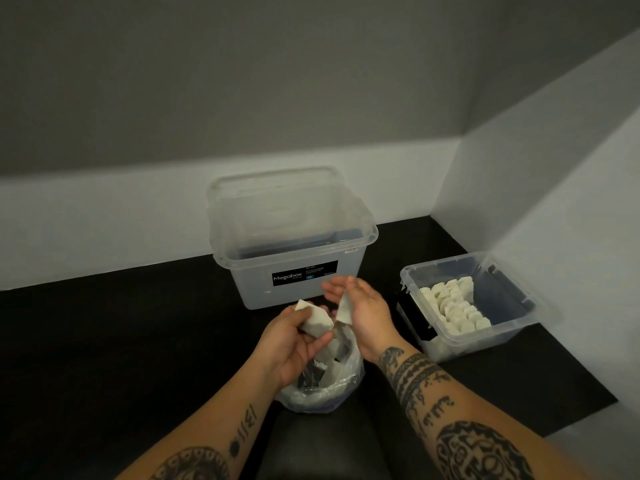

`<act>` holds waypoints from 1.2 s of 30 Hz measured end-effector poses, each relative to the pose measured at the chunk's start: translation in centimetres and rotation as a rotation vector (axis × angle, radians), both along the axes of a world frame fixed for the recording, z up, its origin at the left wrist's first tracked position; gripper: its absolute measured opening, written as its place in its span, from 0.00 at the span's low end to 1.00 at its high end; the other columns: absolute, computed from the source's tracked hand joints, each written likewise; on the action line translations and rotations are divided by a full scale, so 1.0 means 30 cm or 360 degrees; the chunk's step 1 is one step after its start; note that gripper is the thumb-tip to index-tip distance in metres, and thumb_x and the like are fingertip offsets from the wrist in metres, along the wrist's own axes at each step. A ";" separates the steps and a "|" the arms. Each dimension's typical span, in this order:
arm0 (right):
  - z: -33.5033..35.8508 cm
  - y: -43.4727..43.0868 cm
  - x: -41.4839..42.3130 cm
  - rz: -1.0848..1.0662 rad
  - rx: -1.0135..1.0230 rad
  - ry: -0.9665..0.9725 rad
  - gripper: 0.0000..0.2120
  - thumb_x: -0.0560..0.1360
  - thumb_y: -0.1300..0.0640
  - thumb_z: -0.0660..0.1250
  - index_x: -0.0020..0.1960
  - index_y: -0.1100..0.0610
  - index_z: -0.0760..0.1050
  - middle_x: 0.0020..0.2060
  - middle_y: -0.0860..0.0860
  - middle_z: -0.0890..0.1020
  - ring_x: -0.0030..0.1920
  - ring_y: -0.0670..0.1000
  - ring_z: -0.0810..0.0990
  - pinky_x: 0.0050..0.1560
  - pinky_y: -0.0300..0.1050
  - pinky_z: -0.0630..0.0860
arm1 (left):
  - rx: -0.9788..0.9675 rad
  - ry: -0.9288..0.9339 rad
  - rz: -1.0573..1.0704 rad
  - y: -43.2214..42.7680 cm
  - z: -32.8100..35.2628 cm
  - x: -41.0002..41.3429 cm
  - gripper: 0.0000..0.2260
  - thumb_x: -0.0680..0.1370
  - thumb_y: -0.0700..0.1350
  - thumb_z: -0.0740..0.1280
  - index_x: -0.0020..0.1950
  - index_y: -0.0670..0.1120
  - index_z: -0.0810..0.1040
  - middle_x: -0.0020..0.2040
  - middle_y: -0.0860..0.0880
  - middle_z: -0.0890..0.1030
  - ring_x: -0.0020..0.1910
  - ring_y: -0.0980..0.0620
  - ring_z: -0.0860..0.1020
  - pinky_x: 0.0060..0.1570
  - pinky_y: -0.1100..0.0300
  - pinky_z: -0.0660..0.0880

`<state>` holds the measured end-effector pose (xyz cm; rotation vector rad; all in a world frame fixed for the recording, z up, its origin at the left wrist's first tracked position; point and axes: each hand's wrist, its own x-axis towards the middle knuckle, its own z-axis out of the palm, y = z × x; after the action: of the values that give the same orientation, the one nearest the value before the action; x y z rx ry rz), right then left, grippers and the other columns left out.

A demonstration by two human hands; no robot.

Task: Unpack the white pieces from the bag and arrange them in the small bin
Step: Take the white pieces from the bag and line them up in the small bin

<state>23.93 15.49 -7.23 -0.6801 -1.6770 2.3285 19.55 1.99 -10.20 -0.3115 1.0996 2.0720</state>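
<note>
**Both hands loaded above the bag, small bin off to the right**

The white pieces (317, 322) now in hand sit above the open mouth of the bag (332, 386), which stands on the dark table (138, 323) just in front of the person. More pale pieces show through the bag's clear plastic.

The left hand (291, 341) curls its fingers and thumb around what looks like 2 pieces, palm turned up. The right hand (363, 313) pinches a single piece (345, 309) at its thumb side, with the piece's long axis close to upright and tilted slightly. The 2 hands are nearly touching.

The small bin (485, 344) lies to the right of the hands and a little farther from the person, apart from the bag. Inside it, stored pieces (453, 306) stand packed in rows along its left half. These rows run away from the person, and the right half shows bare floor.

The right hand is the nearer one, so a sideways reach to the right would likely bring its piece to the bin first. The left hand would have to cross over the bag. The task looks well under way, with pieces left in the bag.

Behind the hands stands a larger clear bin (249, 289) with a dark label. It appears empty, though its floor is hard to read.
</note>
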 end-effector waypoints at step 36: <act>-0.013 -0.015 0.026 -0.0352 -0.0423 -0.0306 0.09 0.85 0.60 0.59 0.63 0.57 0.73 0.41 0.55 0.79 0.35 0.51 0.78 0.29 0.44 0.70 | 0.0143 0.0046 0.0250 0.075 0.107 0.070 0.18 0.86 0.51 0.57 0.67 0.42 0.77 0.60 0.42 0.84 0.60 0.44 0.81 0.66 0.44 0.74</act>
<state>24.72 15.04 -7.63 -1.1109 -1.2891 2.4083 21.65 4.25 -6.99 -0.3339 1.0238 2.2636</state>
